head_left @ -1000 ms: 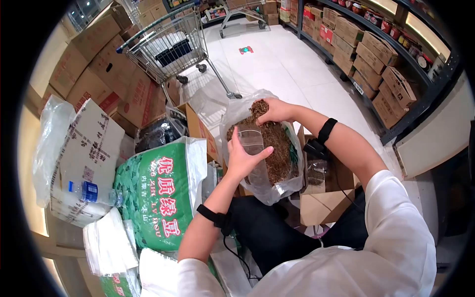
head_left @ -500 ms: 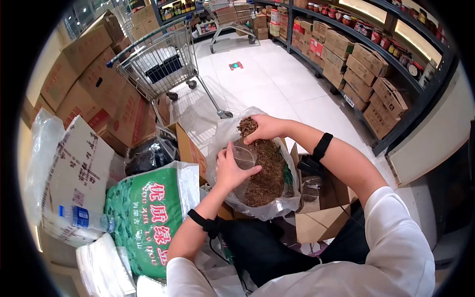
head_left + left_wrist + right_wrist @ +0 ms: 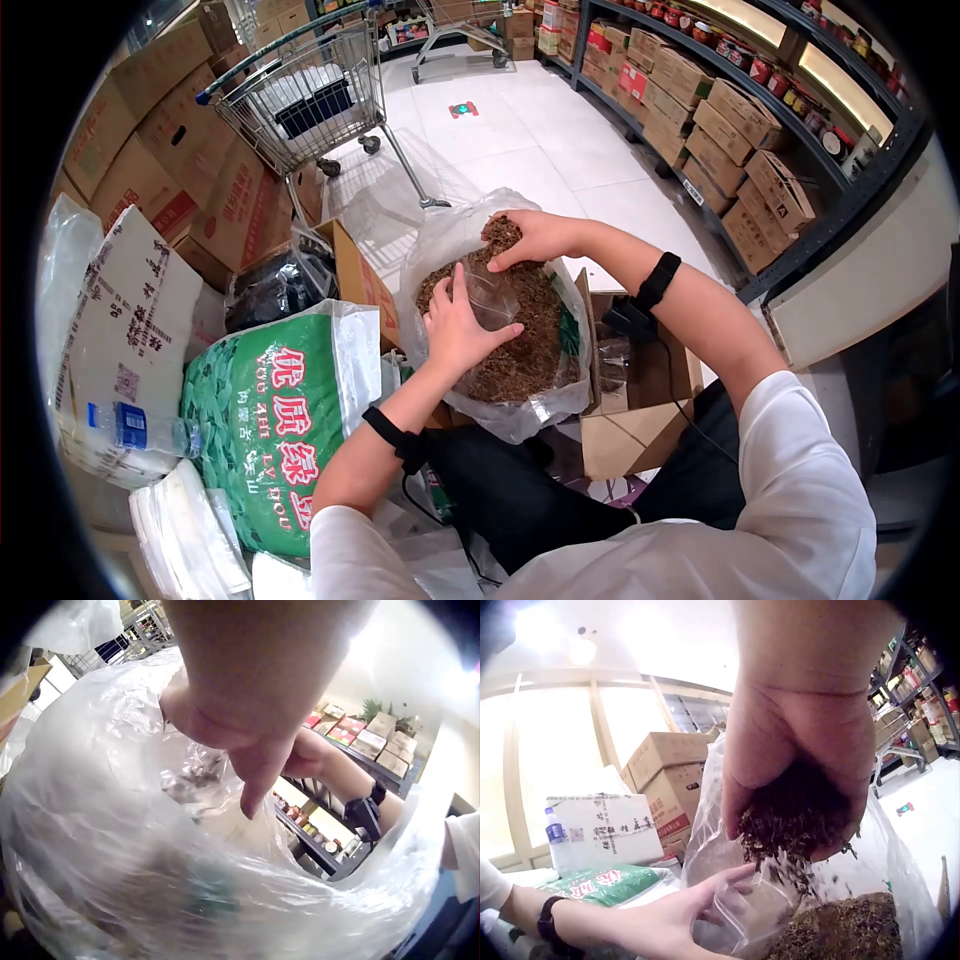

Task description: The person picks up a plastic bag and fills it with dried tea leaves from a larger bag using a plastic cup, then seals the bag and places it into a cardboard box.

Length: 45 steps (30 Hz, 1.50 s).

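A large clear plastic bag (image 3: 425,235) stands full of dried brown shreds (image 3: 535,350). Over it, my left hand (image 3: 458,335) holds a small clear zip bag (image 3: 754,911), thumb and fingers spread around its sides. My right hand (image 3: 540,236) grips a clump of brown shreds (image 3: 791,817) at the zip bag's far edge. Loose bits drop from under the fingers toward the zip bag and the heap, as the right wrist view shows. In the left wrist view the large bag's crinkled wall covers most of the contents.
A green printed sack (image 3: 265,425) lies at my left, with a water bottle (image 3: 135,427) and a white carton (image 3: 125,340) beyond. An open cardboard box (image 3: 635,435) sits right of the bag. Ahead stands a shopping cart (image 3: 305,110); loaded shelves (image 3: 680,90) line the right.
The head view has shifted, so bag and hands appear slightly farther left. Both hands keep nearly the same places over the bag, the right still gripping its clump.
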{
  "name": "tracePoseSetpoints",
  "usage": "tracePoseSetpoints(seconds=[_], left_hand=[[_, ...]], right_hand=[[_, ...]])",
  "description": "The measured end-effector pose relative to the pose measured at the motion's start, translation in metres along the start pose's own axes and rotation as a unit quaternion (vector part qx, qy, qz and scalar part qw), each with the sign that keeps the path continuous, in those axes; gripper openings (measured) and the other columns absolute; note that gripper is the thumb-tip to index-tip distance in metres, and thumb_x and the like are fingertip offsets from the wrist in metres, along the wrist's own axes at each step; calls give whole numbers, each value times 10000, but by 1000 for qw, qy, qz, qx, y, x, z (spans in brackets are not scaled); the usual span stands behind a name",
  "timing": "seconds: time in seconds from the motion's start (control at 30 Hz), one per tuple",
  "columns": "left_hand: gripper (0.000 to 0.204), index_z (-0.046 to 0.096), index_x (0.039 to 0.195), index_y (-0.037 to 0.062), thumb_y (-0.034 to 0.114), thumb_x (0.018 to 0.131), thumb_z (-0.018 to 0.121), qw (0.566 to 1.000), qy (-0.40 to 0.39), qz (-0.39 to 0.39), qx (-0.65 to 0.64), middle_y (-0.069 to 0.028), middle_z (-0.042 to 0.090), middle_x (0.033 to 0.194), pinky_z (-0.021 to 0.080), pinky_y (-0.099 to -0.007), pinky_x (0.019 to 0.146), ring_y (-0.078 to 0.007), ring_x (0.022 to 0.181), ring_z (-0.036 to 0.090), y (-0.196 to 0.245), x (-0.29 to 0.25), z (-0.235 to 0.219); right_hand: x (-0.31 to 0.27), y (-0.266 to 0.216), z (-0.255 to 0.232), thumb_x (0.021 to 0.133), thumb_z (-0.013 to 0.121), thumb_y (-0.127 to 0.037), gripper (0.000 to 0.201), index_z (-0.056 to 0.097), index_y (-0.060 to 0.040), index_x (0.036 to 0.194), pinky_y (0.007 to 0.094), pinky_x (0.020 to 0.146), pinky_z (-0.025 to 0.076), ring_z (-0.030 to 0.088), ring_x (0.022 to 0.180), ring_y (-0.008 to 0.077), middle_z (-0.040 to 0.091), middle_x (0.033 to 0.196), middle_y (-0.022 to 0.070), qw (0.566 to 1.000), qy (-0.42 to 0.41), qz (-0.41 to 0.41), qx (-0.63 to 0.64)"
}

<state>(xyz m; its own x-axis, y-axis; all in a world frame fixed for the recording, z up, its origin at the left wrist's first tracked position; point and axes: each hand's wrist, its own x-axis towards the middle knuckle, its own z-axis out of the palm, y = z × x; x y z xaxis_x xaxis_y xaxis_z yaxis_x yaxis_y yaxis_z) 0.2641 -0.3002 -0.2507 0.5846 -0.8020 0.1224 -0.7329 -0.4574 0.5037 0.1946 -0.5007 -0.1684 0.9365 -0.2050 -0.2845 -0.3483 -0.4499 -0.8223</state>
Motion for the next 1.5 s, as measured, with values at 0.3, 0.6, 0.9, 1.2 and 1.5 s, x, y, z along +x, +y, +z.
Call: tracePoseSetpoints(seconds=[0.3, 0.6, 0.9, 1.2, 1.5], left_hand=[[1280, 168, 1492, 11, 559, 560, 853, 1000, 4, -5, -7, -234, 325, 1405, 300, -503, 1082, -408, 1305, 359, 0, 1, 1], [1288, 143, 1504, 38, 563, 564, 849, 1000, -7, -15, -12, -260, 302, 1426, 301, -507, 1079, -418, 1326, 337, 1, 2, -1], [1284, 138, 1501, 18, 575, 579, 838, 1000, 18, -3, -10, -240, 327, 1396, 309, -505, 1075, -412, 1299, 365, -2, 3, 2], [1290, 95, 1508, 49, 508, 580, 865, 998, 42, 4, -37, -241, 319, 1387, 358, -508, 1047, -417, 1289, 378, -2, 6, -2], [1280, 93, 1518, 85, 469, 578, 873, 998, 48, 0, -38, -248, 320, 1373, 347, -503, 1049, -419, 1280, 377, -6, 8, 3]], right_hand=[[6, -5, 7, 778, 805, -304, 612, 524, -52, 1260, 317, 923, 459, 554, 1090, 193, 585, 1198, 102, 1000, -14, 3, -21], [4, -9, 8, 785, 803, -312, 596, 528, -92, 1265, 315, 932, 452, 537, 1102, 194, 570, 1200, 104, 999, -2, -3, -44], [-1, -14, 6, 816, 776, -325, 668, 447, -110, 1356, 300, 709, 549, 564, 1042, 181, 512, 1273, 100, 999, -29, 32, 28], [-7, -16, 2, 868, 706, -420, 611, 482, -64, 1311, 304, 683, 531, 627, 853, 159, 620, 1086, 100, 999, -12, 28, 36], [11, 9, 2, 911, 654, -383, 393, 623, -7, 1022, 308, 646, 521, 639, 766, 180, 659, 869, 85, 998, 42, 17, 38]])
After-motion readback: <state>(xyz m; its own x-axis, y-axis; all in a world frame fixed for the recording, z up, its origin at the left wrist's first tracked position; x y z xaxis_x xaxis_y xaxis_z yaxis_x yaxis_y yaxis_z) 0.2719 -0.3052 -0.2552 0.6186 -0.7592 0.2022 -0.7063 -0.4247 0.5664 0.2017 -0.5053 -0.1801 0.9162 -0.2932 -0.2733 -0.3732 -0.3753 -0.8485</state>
